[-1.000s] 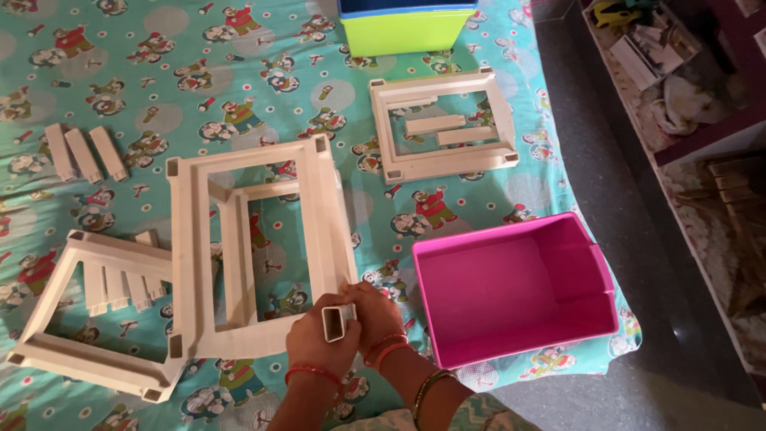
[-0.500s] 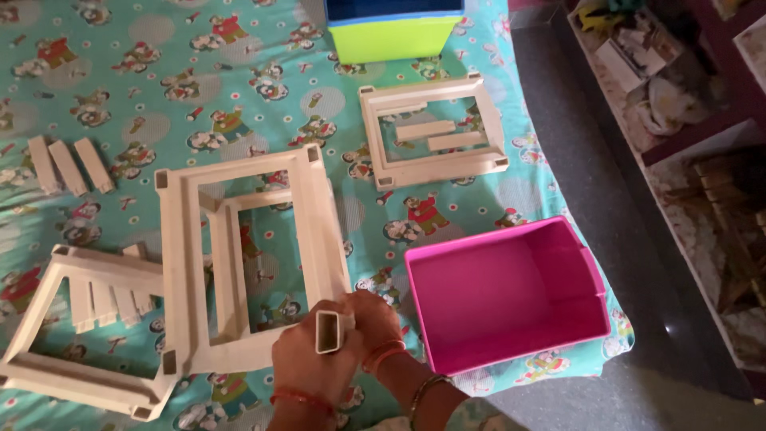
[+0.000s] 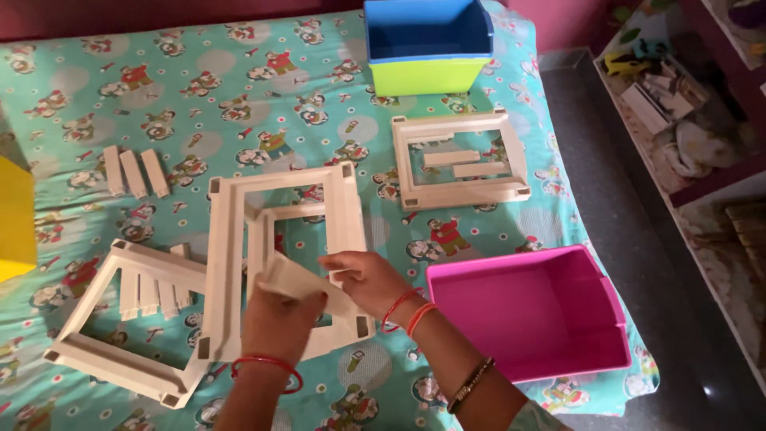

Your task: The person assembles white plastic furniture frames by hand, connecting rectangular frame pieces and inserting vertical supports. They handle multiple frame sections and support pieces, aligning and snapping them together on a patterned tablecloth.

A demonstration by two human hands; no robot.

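1. Two hands share one cream plastic post (image 3: pixel 299 281): left hand (image 3: pixel 275 323) has its grip clamped on the lower end, right hand (image 3: pixel 369 279) pinches the upper end, likely to steady and aim it.
2. Post is held tilted, just above the large cream frame (image 3: pixel 227 263) lying flat on the bed sheet (image 3: pixel 239 96).
3. Angled frame (image 3: pixel 120 363) lies to the left with short slats inside; three loose slats (image 3: pixel 134 172) lie farther up.
4. Pink bin (image 3: pixel 531 311) sits open at right; smaller frame (image 3: pixel 461 162) and blue-green bin (image 3: pixel 427 48) lie beyond.
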